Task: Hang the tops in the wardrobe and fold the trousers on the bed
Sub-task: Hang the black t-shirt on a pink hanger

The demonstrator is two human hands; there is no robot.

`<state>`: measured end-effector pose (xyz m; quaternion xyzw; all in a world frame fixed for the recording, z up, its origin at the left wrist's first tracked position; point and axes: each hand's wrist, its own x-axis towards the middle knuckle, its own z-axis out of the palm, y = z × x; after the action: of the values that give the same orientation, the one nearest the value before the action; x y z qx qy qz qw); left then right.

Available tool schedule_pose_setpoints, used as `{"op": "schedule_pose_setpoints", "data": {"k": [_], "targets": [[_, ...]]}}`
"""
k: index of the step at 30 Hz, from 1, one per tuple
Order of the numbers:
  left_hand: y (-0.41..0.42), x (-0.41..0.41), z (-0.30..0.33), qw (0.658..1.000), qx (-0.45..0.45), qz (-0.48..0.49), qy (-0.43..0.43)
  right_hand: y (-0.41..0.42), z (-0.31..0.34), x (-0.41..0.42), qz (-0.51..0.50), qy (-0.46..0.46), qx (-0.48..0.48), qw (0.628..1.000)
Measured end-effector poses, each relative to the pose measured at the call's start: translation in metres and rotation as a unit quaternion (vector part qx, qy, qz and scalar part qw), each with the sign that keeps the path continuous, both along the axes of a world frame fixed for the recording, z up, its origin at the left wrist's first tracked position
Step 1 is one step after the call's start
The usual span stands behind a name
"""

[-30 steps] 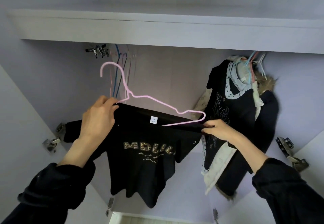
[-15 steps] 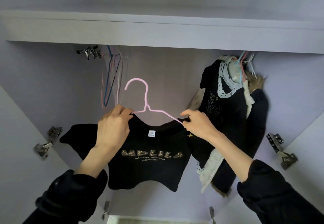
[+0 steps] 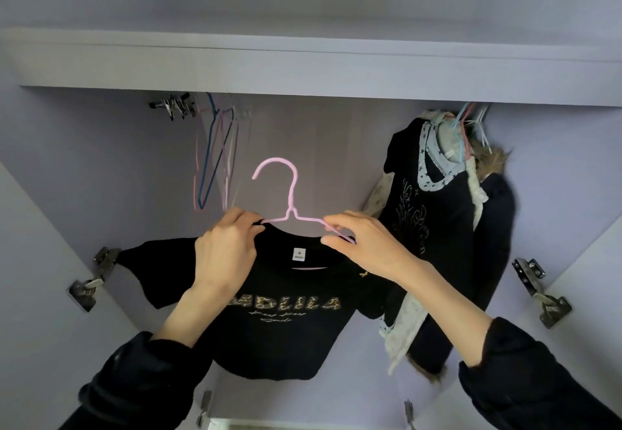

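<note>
Fingers (image 3: 249, 227) of my left hand (image 3: 225, 254) are curled round the collar edge of the black top (image 3: 286, 322), pinching cloth and wire together, while my right hand (image 3: 363, 244) pinches the other shoulder against the arm of the pink hanger (image 3: 292, 194). Both grips are closed on the garment at the neckline, one either side of the hook.

A second ago the hanger lay tilted with one arm poking out of the neck and the top stretched flat between my hands; now the hook stands upright and central, the wire sits inside the collar, and the top hangs down square with its gold lettering facing me. I judge the threading step as good as done.

My hands carry the top in front of the open wardrobe (image 3: 303, 69), below its top panel, between the spare hangers (image 3: 215, 160) on the left and the hung clothes (image 3: 437, 227) on the right. I cannot make out the rail itself. Next I would lift the hook up into that gap, keeping the right shoulder from slipping off. Trousers and bed are out of view.
</note>
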<state>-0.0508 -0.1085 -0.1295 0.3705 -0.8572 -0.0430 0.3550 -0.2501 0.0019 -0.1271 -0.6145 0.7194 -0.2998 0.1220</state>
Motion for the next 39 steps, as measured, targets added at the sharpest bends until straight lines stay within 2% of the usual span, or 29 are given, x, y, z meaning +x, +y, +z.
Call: {"op": "schedule_pose_setpoints", "data": {"k": [4,7,10,13,19,22,26,28,30,33,37,39], "targets": [[0.001,-0.002,0.001,0.999,0.003,-0.037,0.011,-0.011,0.004,0.016,-0.024,-0.026,-0.113,0.993],[-0.006,0.006,-0.008,0.997,0.003,-0.066,-0.03,-0.008,0.005,0.011,-0.029,-0.002,-0.149,0.988],[-0.012,0.009,-0.021,0.994,0.032,-0.073,-0.072,-0.002,0.005,0.001,-0.039,0.018,-0.152,0.987],[-0.016,0.009,-0.031,0.99,0.056,-0.094,-0.092,0.008,0.002,-0.01,-0.063,-0.003,-0.16,0.985],[-0.024,0.006,-0.034,0.987,0.041,-0.108,-0.112,0.033,-0.01,-0.04,-0.106,-0.044,-0.134,0.984],[-0.022,0.001,-0.036,0.987,0.02,-0.083,-0.139,0.039,-0.019,-0.043,-0.126,-0.016,-0.17,0.977],[-0.024,0.002,-0.042,0.974,0.049,-0.043,-0.216,0.046,-0.025,-0.042,-0.151,0.095,-0.244,0.953],[-0.022,0.0,-0.046,0.97,0.038,-0.05,-0.233,0.046,-0.027,-0.041,-0.159,0.148,-0.263,0.94],[-0.017,-0.007,-0.051,0.972,0.033,-0.085,-0.215,0.045,-0.028,-0.04,-0.169,0.184,-0.287,0.925],[-0.008,-0.02,-0.052,0.972,0.036,-0.134,-0.191,0.042,-0.023,-0.039,-0.184,0.201,-0.314,0.91],[-0.01,-0.022,-0.051,0.976,0.032,-0.066,-0.204,0.043,-0.02,-0.048,-0.2,0.215,-0.308,0.905],[-0.013,-0.017,-0.051,0.975,0.048,-0.043,-0.211,0.044,-0.024,-0.056,-0.225,0.188,-0.286,0.912]]}}
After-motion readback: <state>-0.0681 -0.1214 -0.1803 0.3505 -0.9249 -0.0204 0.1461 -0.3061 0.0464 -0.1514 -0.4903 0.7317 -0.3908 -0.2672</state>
